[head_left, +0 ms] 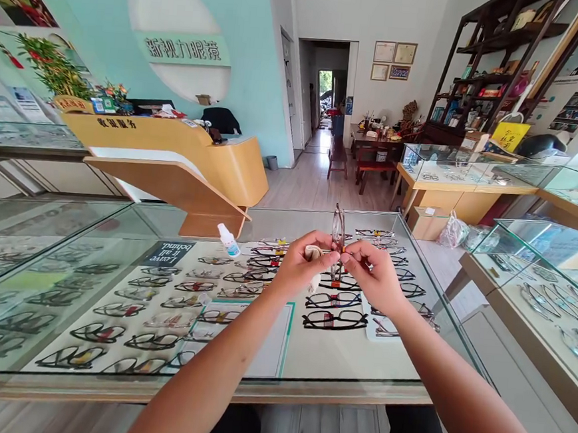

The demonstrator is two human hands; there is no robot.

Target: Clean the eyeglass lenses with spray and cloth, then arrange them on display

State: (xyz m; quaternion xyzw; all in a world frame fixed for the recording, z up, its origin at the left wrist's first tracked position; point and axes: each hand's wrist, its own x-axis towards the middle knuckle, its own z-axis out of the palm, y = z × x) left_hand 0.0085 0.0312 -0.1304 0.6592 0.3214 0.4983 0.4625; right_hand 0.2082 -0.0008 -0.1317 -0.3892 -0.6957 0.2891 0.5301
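teal wall (88,34) | curved wooden desk (223,161) | glass display cases (522,173) | dark shelving (486,65) | pale floor (316,182), possibly wood | daylit doorway (325,86)

Optician's shop: glass eyewear display counters (415,266)

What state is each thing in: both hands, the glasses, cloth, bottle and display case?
Left hand, pinching the glasses, cloth bunched in it.
Right hand, pinching the glasses.
Glasses, held on edge above the display case.
Cloth, crumpled against the glasses.
Bottle, lying on the glass top, untouched.
Display case, glass top in place, rows of frames inside.
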